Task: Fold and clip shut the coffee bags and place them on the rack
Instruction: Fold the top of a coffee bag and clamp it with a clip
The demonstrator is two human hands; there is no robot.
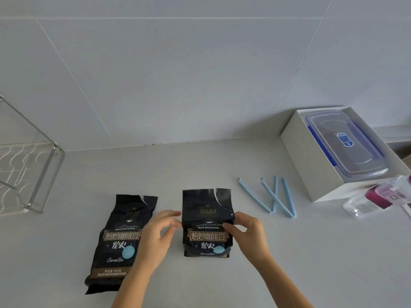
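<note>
Two black coffee bags with torn-open tops are on the grey counter. The left bag (115, 243) lies flat. The right bag (205, 223) stands upright. My right hand (246, 232) pinches the right bag's right edge between thumb and fingers. My left hand (158, 236) hovers just left of that bag with its fingers spread, holding nothing, and covers part of the left bag's right side. Three light-blue sealing clips (278, 197) lie on the counter to the right of the bags. The wire rack (37, 174) stands at the far left.
A white box (311, 165) holding a clear plastic container with a blue-trimmed lid (347, 143) sits at the back right. A clear bottle with a dark red part (378, 196) lies in front of it. The tiled wall runs behind the counter.
</note>
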